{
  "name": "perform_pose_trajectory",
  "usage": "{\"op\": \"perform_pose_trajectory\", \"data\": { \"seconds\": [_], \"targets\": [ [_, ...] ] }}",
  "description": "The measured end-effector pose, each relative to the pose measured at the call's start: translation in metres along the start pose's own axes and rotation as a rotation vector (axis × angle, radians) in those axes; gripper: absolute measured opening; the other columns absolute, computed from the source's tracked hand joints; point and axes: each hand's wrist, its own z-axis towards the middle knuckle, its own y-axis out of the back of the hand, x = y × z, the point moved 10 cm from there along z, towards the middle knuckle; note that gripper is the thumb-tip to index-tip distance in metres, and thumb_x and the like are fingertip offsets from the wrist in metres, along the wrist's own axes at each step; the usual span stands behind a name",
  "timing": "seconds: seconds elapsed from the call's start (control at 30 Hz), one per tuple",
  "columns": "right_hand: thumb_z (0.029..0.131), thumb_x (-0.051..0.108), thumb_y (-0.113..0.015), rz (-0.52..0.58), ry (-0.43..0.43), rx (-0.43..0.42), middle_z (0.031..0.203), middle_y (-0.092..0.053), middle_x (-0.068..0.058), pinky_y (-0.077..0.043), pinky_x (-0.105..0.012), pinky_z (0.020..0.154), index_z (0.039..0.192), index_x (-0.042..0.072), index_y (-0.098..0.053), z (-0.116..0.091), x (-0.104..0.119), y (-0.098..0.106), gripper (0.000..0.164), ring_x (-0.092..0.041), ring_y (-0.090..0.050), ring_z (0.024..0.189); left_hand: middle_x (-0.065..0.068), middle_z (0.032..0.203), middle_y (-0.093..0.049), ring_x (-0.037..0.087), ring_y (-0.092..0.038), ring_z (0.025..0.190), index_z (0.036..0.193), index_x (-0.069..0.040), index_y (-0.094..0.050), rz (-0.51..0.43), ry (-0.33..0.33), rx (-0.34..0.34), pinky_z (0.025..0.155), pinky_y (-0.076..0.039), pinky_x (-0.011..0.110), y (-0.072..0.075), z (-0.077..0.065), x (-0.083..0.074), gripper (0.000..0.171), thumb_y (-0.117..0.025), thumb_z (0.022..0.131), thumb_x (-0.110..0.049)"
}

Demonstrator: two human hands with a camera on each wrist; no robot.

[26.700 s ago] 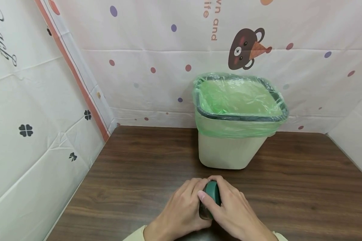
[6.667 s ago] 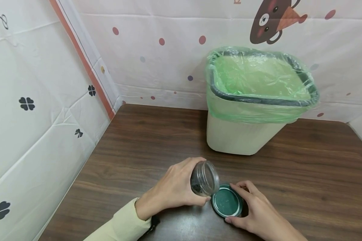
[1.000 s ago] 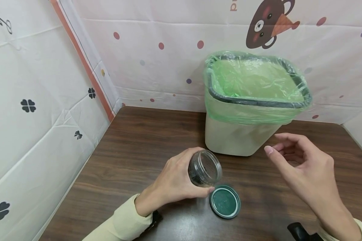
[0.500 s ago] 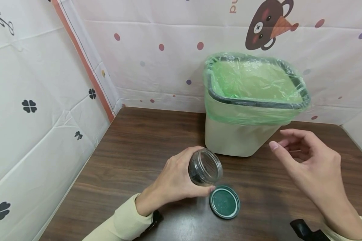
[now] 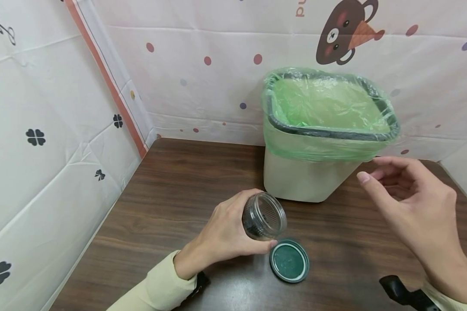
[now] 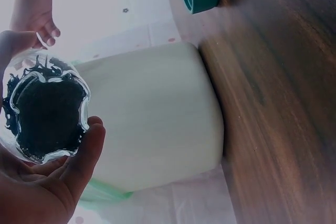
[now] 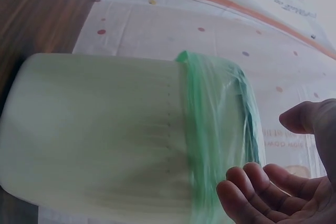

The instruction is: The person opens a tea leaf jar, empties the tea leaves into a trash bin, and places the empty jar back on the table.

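Observation:
My left hand (image 5: 227, 226) grips a clear ribbed glass jar (image 5: 263, 217), tilted with its uncovered mouth facing right. Dark loose bits (image 6: 50, 111) show through the jar's bottom in the left wrist view; I cannot tell what they are. Just right of the jar, the green lid (image 5: 289, 261) lies on the table with its inner side up. My right hand (image 5: 420, 203) hovers right of the bin, fingers loosely bent and holding nothing. In the right wrist view its fingertips (image 7: 231, 192) appear in front of the bin's green liner.
A pale bin (image 5: 303, 177) with a dark rim and a green plastic liner (image 5: 327, 149) stands at the back of the brown wooden table (image 5: 171, 194). Printed white cloth (image 5: 202, 86) hangs behind and at the left. A black strap (image 5: 404, 293) sits by the right wrist.
Earlier, both hands held the lidded jar. The lid later came off and was set down by my right hand, which then moved away rightward and continues drifting right. My left hand stays nearly still.

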Motion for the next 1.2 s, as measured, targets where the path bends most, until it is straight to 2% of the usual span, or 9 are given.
{"op": "perform_pose_trajectory", "data": {
  "seconds": [0.33, 0.63, 0.8, 1.2],
  "targets": [
    [0.074, 0.010, -0.075, 0.016, -0.019, -0.042, 0.082, -0.061, 0.004, -0.042, -0.006, 0.064, 0.106, 0.013, -0.067, 0.008, 0.001, 0.010, 0.033, -0.008, -0.057, 0.071, -0.011, 0.109, -0.057, -0.003, -0.050, 0.094, 0.126, -0.028, -0.044, -0.011, 0.002, 0.004, 0.077, -0.050, 0.026, -0.001, 0.000, 0.000, 0.085, -0.079, 0.053, -0.054],
    [0.075, 0.010, -0.074, 0.000, -0.025, -0.050, 0.083, -0.060, 0.003, -0.041, -0.006, 0.063, 0.107, 0.014, -0.066, 0.012, -0.001, 0.015, 0.034, -0.008, -0.056, 0.071, -0.016, 0.108, -0.054, -0.004, -0.050, 0.093, 0.126, -0.028, -0.045, -0.011, 0.002, -0.005, 0.077, -0.050, 0.026, -0.001, 0.001, 0.000, 0.085, -0.079, 0.052, -0.054],
    [0.076, 0.012, -0.074, -0.027, -0.007, -0.050, 0.083, -0.058, 0.003, -0.041, -0.005, 0.064, 0.108, 0.015, -0.065, 0.014, 0.000, 0.017, 0.033, -0.007, -0.054, 0.071, -0.010, 0.106, -0.058, -0.004, -0.050, 0.092, 0.125, -0.025, -0.046, -0.019, -0.029, -0.025, 0.076, -0.050, 0.024, 0.002, 0.007, -0.005, 0.084, -0.079, 0.052, -0.052],
    [0.076, 0.011, -0.073, -0.012, 0.025, -0.079, 0.081, -0.058, 0.004, -0.041, -0.006, 0.063, 0.107, 0.013, -0.065, 0.023, 0.004, 0.020, 0.032, -0.007, -0.054, 0.068, -0.012, 0.107, -0.057, -0.004, -0.050, 0.093, 0.124, -0.023, -0.047, -0.017, -0.065, -0.047, 0.077, -0.049, 0.024, 0.010, 0.013, -0.014, 0.084, -0.079, 0.053, -0.052]
  ]
}}
